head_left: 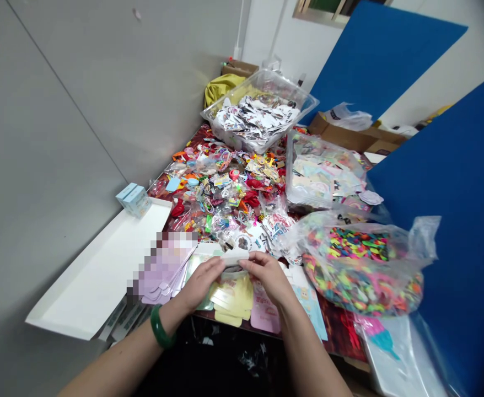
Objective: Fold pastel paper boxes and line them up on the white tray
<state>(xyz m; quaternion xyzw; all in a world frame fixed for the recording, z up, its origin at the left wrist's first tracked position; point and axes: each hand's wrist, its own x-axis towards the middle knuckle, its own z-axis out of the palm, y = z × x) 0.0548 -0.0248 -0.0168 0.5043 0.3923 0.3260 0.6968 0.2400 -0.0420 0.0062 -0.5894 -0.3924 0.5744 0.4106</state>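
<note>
Both hands are at the front edge of the table, with a small white paper carton (pixel 234 257) between them. Its near side gapes, showing a dark opening. My left hand (pixel 203 280), below which a green bangle circles the wrist, has its fingers closed on the carton's left end. The right end is pinched between the thumb and fingers of my right hand (pixel 269 275). Beneath them lie flat stacks of card blanks: yellow ones (pixel 232 298), pink ones (pixel 263 310) and light blue ones (pixel 309 302). Purple blanks (pixel 165 271) fan out to the left.
Small bagged trinkets (pixel 229 190) heap across the table. Behind them stands a clear tub (pixel 258 144) of white cutouts; a second clear tub (pixel 308 193) holds cards. A plastic bag (pixel 361 275) of colourful pieces sits right. A white tray (pixel 101 270) bearing a small blue box (pixel 133 199) lies left.
</note>
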